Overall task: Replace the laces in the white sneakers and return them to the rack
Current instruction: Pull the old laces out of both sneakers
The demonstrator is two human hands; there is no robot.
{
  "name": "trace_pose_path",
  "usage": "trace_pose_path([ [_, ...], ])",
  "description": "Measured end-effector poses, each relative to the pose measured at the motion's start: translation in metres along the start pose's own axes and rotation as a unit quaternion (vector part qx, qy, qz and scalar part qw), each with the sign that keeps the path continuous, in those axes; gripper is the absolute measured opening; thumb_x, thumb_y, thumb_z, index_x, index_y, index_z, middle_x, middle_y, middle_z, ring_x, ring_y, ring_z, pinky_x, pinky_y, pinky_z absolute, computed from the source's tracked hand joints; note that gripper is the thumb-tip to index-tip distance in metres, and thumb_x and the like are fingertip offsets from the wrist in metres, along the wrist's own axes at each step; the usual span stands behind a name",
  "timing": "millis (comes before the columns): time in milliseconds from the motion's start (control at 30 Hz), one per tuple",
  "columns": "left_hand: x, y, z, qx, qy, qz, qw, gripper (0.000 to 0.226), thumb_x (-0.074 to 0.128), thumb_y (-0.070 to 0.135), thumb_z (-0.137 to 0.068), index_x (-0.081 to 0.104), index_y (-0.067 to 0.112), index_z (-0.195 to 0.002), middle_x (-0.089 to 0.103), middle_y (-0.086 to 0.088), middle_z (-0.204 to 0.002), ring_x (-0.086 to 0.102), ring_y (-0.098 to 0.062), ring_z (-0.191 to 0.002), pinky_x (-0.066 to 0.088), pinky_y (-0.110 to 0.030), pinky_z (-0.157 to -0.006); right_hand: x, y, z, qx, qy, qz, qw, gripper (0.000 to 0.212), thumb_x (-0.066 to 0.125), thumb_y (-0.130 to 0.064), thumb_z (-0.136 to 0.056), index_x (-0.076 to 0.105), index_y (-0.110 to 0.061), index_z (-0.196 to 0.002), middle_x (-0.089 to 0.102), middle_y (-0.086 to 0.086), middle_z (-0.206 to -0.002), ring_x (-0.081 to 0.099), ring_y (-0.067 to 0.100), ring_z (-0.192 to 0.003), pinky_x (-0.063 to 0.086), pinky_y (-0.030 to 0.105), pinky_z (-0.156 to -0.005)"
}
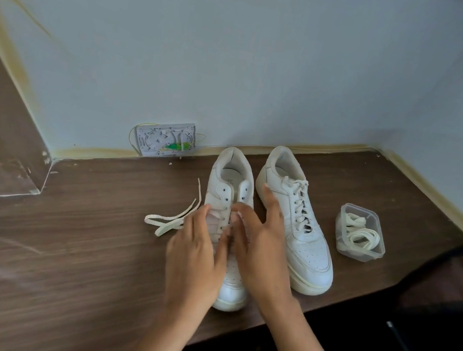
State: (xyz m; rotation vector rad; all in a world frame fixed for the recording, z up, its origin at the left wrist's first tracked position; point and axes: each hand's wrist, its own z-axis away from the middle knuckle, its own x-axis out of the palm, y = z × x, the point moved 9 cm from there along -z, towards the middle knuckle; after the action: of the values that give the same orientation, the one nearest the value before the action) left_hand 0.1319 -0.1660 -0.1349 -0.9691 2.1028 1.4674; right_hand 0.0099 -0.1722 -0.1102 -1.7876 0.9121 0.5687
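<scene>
Two white sneakers stand side by side on the brown wooden floor, toes toward me. The left sneaker (228,180) is partly laced, its upper eyelets bare. My left hand (195,254) and my right hand (259,246) both rest over its middle, fingers on the lace across the tongue; the exact grip is blurred. The loose end of that cream lace (172,220) trails on the floor to the left. The right sneaker (300,228) is fully laced. A clear plastic box (349,213) to the right holds coiled cream laces (362,235).
A pale blue wall runs behind the shoes with a yellowed skirting. A grey wall plate (166,138) with exposed wires sits low on it. Dark shapes (442,306) fill the lower right. A wall corner juts out at the left.
</scene>
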Motion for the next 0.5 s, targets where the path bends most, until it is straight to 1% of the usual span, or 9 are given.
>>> trace_pose_path([
  [100, 0.014, -0.004, 0.003, -0.013, -0.031, -0.004, 0.999, 0.061, 0.05, 0.03, -0.096, 0.031, 0.006, -0.149, 0.045, -0.01, -0.148, 0.055, -0.031, -0.124, 0.048, -0.046, -0.097, 0.0, -0.007, -0.007, -0.011, 0.023, 0.079, 0.997, 0.016, 0.048, -0.021, -0.102, 0.062, -0.015, -0.109, 0.018, 0.016, -0.159, 0.014, 0.033, -0.148, 0.03, 0.049, -0.116],
  [167, 0.017, -0.003, 0.004, -0.006, -0.04, -0.005, 0.999, 0.065, 0.048, 0.027, -0.097, 0.022, 0.007, -0.153, 0.037, -0.01, -0.154, 0.049, -0.029, -0.132, 0.043, -0.044, -0.104, -0.001, -0.011, -0.008, -0.019, 0.046, 0.116, 0.992, 0.014, 0.053, -0.016, -0.099, 0.063, -0.013, -0.108, 0.018, 0.019, -0.159, 0.013, 0.038, -0.148, 0.028, 0.051, -0.116],
  [200, 0.018, -0.002, 0.004, -0.005, -0.046, -0.004, 0.999, 0.066, 0.043, 0.03, -0.097, 0.018, 0.008, -0.154, 0.033, -0.009, -0.157, 0.046, -0.028, -0.134, 0.041, -0.043, -0.106, 0.0, -0.012, -0.007, -0.022, 0.047, 0.133, 0.99, 0.019, 0.056, -0.013, -0.097, 0.063, -0.013, -0.114, 0.014, 0.019, -0.161, 0.011, 0.038, -0.148, 0.026, 0.052, -0.117],
  [233, 0.019, -0.002, 0.004, -0.007, -0.052, -0.002, 0.999, 0.068, 0.039, 0.033, -0.097, 0.014, 0.01, -0.156, 0.031, -0.008, -0.158, 0.043, -0.027, -0.136, 0.04, -0.042, -0.108, 0.003, -0.013, -0.006, -0.024, 0.035, 0.156, 0.987, 0.031, 0.057, -0.012, -0.094, 0.06, -0.014, -0.125, 0.008, 0.018, -0.162, 0.006, 0.038, -0.149, 0.022, 0.053, -0.118],
  [300, 0.021, -0.003, 0.002, -0.011, -0.057, 0.001, 0.998, 0.07, 0.039, 0.034, -0.097, 0.009, 0.012, -0.156, 0.029, -0.008, -0.159, 0.042, -0.027, -0.136, 0.039, -0.043, -0.11, 0.014, -0.009, -0.006, -0.013, -0.016, 0.179, 0.984, 0.055, 0.056, -0.013, -0.092, 0.043, -0.019, -0.145, -0.006, 0.013, -0.163, -0.007, 0.035, -0.149, 0.012, 0.053, -0.12],
  [333, 0.022, -0.003, 0.002, -0.011, -0.057, 0.001, 0.998, 0.07, 0.04, 0.034, -0.097, 0.009, 0.012, -0.156, 0.03, -0.009, -0.158, 0.043, -0.029, -0.136, 0.039, -0.045, -0.109, 0.017, -0.005, -0.008, -0.005, -0.035, 0.155, 0.987, 0.055, 0.055, -0.013, -0.093, 0.043, -0.02, -0.146, -0.009, 0.01, -0.163, -0.012, 0.033, -0.149, 0.009, 0.052, -0.121],
  [367, 0.023, -0.004, 0.002, -0.01, -0.058, 0.0, 0.998, 0.07, 0.039, 0.035, -0.097, 0.011, 0.011, -0.156, 0.032, -0.01, -0.157, 0.045, -0.03, -0.135, 0.041, -0.046, -0.108, 0.017, -0.002, -0.012, 0.002, -0.045, 0.106, 0.993, 0.045, 0.054, -0.012, -0.094, 0.052, -0.02, -0.139, -0.008, 0.008, -0.163, -0.015, 0.03, -0.149, 0.006, 0.05, -0.122],
  [433, 0.026, -0.006, 0.003, -0.008, -0.06, -0.008, 0.998, 0.07, 0.038, 0.036, -0.096, 0.014, 0.009, -0.156, 0.036, -0.011, -0.155, 0.048, -0.033, -0.132, 0.043, -0.049, -0.105, 0.01, 0.007, -0.021, 0.033, -0.043, -0.017, 0.998, 0.018, 0.059, -0.014, -0.095, 0.071, -0.021, -0.108, 0.005, 0.002, -0.164, -0.014, 0.02, -0.149, 0.002, 0.036, -0.123],
  [500, 0.027, -0.007, 0.003, -0.008, -0.062, -0.02, 0.998, 0.071, 0.037, 0.037, -0.096, 0.013, 0.008, -0.156, 0.035, -0.011, -0.155, 0.047, -0.033, -0.133, 0.043, -0.05, -0.105, 0.005, 0.012, -0.025, 0.073, -0.044, -0.108, 0.99, 0.012, 0.066, -0.018, -0.092, 0.073, -0.027, -0.091, 0.018, -0.004, -0.161, -0.009, 0.009, -0.149, -0.002, 0.006, -0.112],
])
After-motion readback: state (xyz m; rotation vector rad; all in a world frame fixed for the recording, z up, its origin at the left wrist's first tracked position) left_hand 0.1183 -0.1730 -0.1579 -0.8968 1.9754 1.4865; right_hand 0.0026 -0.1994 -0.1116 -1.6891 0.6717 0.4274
